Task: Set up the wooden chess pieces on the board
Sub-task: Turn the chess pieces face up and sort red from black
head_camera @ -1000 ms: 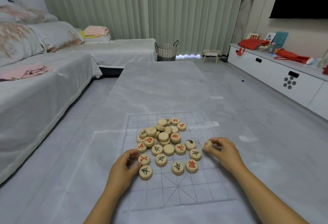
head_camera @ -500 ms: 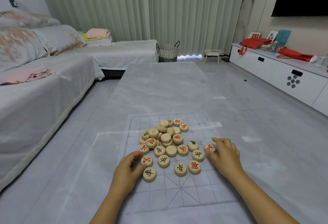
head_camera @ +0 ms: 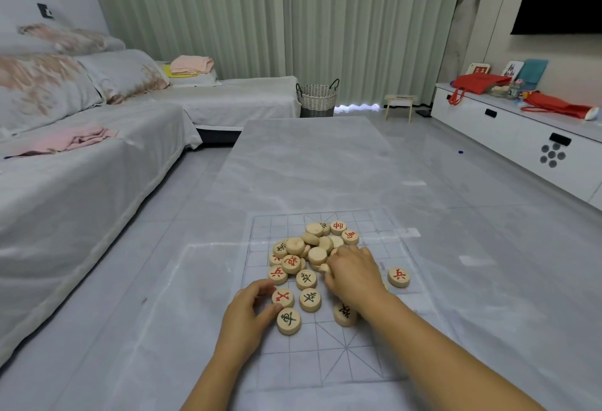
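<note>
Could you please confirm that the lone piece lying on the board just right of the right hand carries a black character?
Not quite: the head view shows the lone piece on the board just right of the right hand carries a red character, not black.

Red 兵 marks the right-hand piece [head_camera: 398, 277], dark 車 the nearest piece [head_camera: 288, 321].

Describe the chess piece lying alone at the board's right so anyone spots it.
On the grey table lies a clear gridded board with a heap of wooden discs. Right of the right hand, a lone disc lies flat, red character up, touching no other piece.
</note>
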Available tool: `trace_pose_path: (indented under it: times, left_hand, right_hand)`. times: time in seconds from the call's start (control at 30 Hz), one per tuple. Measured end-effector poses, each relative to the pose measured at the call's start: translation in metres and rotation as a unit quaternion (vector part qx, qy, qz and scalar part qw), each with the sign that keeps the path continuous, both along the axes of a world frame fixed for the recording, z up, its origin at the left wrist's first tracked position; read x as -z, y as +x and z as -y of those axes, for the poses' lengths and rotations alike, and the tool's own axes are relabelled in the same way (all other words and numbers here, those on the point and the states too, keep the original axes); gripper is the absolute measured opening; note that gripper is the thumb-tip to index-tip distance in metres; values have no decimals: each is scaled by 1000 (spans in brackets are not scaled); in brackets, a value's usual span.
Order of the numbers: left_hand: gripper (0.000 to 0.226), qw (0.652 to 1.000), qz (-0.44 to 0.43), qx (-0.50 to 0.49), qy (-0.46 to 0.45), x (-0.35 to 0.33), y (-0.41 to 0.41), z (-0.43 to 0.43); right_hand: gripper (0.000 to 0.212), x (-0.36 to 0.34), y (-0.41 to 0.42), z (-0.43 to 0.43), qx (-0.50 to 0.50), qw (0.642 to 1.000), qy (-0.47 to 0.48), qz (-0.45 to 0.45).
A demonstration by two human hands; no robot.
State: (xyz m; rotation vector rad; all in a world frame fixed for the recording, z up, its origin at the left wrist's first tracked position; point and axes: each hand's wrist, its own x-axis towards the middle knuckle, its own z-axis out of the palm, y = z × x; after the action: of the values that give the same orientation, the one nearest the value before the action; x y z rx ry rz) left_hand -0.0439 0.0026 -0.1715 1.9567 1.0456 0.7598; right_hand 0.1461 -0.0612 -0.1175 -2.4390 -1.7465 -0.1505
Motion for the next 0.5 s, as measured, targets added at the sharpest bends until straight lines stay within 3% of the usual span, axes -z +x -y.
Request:
trace_pose_path:
  times: [0.07,0.13,0.2,0.37,0.5]
  left_hand:
    - [35,1000,4,-1,0,1,0,0]
    - [35,1000,2,0,2,1,0,-1]
    - [35,1000,1,0,3,1,1,0]
    - [27,1000,9,2,-3,-2,5,-1]
    - [27,998,-27,-2,56,-14,21,-4]
  right_hand:
    - [22,-9,10,14,15,993,74,-89]
    - [4,-15,31,36,69,957,133,-248]
    - [9,-9,56,63,117,926,158,-323]
    - [2,22,78,110,153,913,145,-350]
    - [4,43,71,112,149,939,170,-261]
